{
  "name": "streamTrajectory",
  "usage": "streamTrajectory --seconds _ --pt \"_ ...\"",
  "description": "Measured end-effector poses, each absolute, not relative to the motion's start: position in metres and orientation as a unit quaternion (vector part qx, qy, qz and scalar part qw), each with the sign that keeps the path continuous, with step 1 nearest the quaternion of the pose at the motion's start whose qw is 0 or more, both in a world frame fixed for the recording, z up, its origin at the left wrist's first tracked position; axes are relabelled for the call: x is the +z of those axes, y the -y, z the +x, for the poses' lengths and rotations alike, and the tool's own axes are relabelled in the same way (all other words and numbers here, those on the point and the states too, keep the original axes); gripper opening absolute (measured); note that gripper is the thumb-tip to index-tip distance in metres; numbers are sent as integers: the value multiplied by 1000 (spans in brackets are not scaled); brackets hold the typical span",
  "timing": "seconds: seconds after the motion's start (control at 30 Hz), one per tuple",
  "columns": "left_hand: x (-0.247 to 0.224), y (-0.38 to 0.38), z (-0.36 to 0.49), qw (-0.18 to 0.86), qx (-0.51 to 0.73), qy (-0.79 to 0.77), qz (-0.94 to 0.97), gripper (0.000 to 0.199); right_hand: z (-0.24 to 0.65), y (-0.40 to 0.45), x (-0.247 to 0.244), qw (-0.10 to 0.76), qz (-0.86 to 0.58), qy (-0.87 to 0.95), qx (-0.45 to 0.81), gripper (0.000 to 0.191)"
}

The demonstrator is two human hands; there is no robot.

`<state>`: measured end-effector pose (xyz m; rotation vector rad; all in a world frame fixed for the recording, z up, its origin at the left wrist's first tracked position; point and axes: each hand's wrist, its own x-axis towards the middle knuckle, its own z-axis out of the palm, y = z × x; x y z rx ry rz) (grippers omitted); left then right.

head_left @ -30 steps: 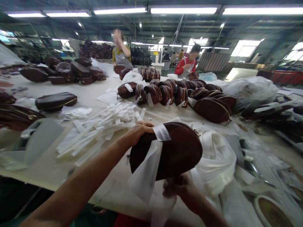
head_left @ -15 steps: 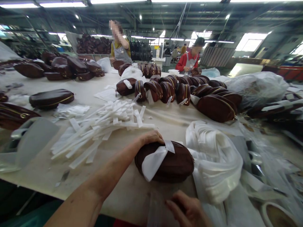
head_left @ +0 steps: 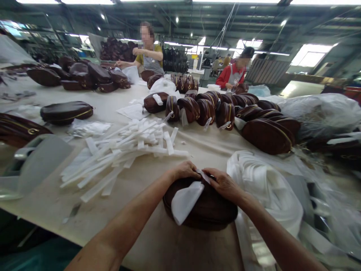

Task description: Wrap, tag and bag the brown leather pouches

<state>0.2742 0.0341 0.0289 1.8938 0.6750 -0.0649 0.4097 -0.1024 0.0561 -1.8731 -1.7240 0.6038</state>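
Note:
A dark brown oval leather bag (head_left: 214, 209) lies on the table in front of me. A white piece of wrapping (head_left: 187, 203) hangs over its near side, left of the middle. My left hand (head_left: 184, 170) is closed at the bag's far upper edge, its fingertips partly hidden. Beside it, my right hand (head_left: 225, 185) rests on the upper right of the bag. A small white strip (head_left: 203, 175) shows between the two hands, pinched by the right thumb and fingers.
Loose white strips (head_left: 121, 156) lie in a heap to the left. A thick white roll of material (head_left: 259, 188) sits close on the right. Beyond stand rows of brown bags (head_left: 207, 111) and a large plastic bundle (head_left: 324, 113). Two co-workers stand across the table.
My right hand has come up from the table's near edge to the top of the bag and taken the white strip. My left hand stays at the far edge.

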Motion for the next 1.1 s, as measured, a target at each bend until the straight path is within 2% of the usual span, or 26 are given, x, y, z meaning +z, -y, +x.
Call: streamTrajectory --seconds 0.33,0.5,0.6,0.73,0.8,0.9,1.1 --pt "23 -34 272 530 -4 -274 803 21 405 75 64 257 -726 593 233 22" --pt "19 -35 272 522 1 -257 813 12 386 101 68 284 -759 561 170 17" --pt "14 -37 274 514 -4 -247 821 12 378 124 74 314 -699 609 202 17" --pt "11 -38 275 505 -6 -231 831 24 369 137 78 311 -593 703 241 52" --pt "11 -38 274 498 -6 -226 837 25 363 135 77 304 -550 746 221 59" --pt "13 -37 273 484 -3 -226 845 26 358 130 73 312 -500 789 174 57" --pt "14 -35 274 468 -4 -240 851 17 374 134 80 336 -454 815 127 40"
